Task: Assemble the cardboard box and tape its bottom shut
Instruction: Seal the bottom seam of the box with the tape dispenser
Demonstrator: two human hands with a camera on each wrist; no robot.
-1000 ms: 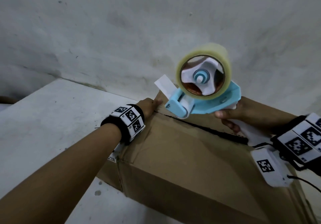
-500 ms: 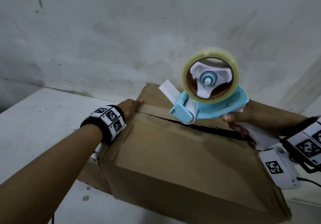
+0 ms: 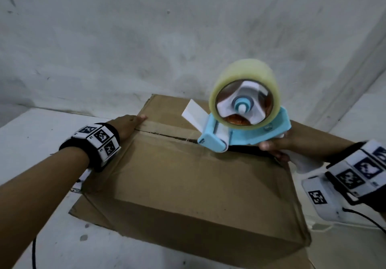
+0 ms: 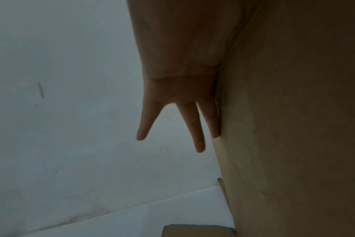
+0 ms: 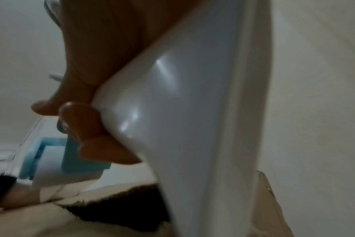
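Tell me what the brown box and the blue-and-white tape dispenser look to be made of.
Brown cardboard box: matte cardboard, judging by its creased flaps and ragged, fibrous seam edges. Blue-and-white tape dispenser: seemingly moulded plastic; its white handle is glossy with sharp highlights. Its tape roll: translucent yellowish film, likely plastic.

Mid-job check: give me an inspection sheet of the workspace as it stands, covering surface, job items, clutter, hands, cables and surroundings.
Surface: white table, scuffed, small dark spots near the front.
Job's things: cardboard box with flaps folded in, centre seam gapped and dark toward the right; blue tape dispenser with a clear roll over the seam.
Clutter: nothing seen.
Grippers: left hand flat at the box's left end, fingers straight; right hand grips the dispenser's white handle.
Cables: black cable from the right wrist unit; another at lower left.
Surroundings: stained grey wall behind.
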